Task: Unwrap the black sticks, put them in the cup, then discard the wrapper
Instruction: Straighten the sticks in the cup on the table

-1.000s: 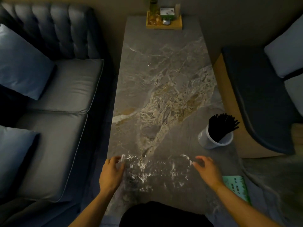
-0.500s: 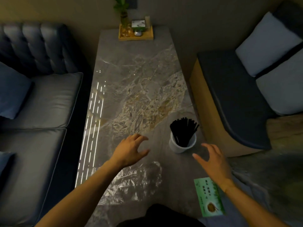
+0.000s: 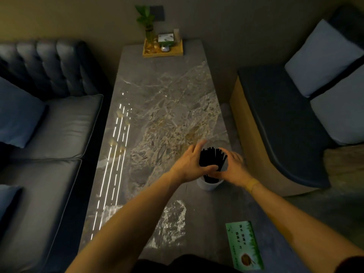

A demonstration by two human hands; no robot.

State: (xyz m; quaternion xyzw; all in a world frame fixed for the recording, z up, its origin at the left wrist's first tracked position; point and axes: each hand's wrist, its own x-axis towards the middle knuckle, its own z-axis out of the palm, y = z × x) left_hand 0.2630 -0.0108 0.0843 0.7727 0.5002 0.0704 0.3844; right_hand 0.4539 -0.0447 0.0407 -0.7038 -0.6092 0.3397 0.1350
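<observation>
Flanking cup point(image 3: 209, 185), wrapper point(image 3: 171, 221) and green packet point(image 3: 244, 245) nearby

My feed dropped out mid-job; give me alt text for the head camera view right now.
Both hands, left hand and right hand, cup a bundle of black sticks standing in a white cup on a marble table. The clear wrapper lies crumpled on the table nearer the person, beside a green card.
</observation>
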